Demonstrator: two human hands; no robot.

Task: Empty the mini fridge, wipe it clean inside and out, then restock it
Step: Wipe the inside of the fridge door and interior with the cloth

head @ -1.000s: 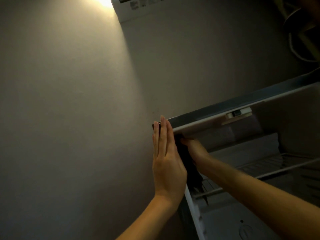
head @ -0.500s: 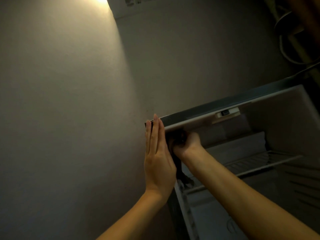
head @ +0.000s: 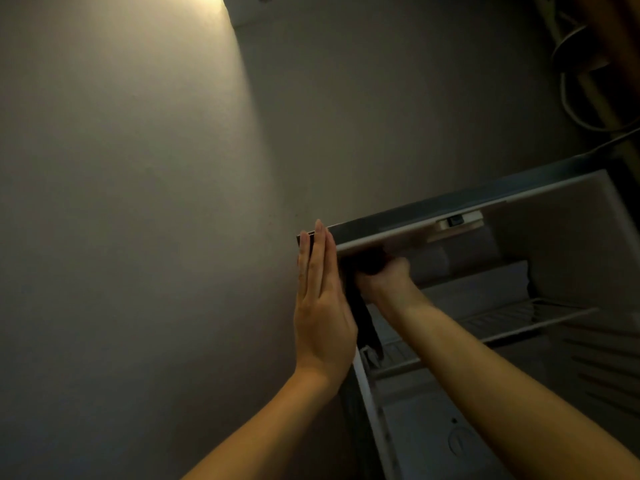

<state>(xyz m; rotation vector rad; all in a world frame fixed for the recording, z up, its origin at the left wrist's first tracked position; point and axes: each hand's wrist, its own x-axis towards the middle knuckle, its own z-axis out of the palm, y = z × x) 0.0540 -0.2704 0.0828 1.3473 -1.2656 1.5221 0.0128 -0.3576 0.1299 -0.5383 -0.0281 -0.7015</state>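
Though dim, two hands (head: 322, 313) (head: 384, 279), one cloth (head: 363, 320)

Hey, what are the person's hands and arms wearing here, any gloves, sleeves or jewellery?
Nothing visible. The left hand and right hand are ungloved, with no ring showing on the left; the right's fingers are mostly hidden. The left forearm and right forearm are bare to the frame edge: no sleeve, watch or bracelet. Dim light could hide fine details.

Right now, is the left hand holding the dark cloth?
No: the left hand lies flat against the outer wall of the white-lined mini fridge; the right hand grips the dark cloth inside.
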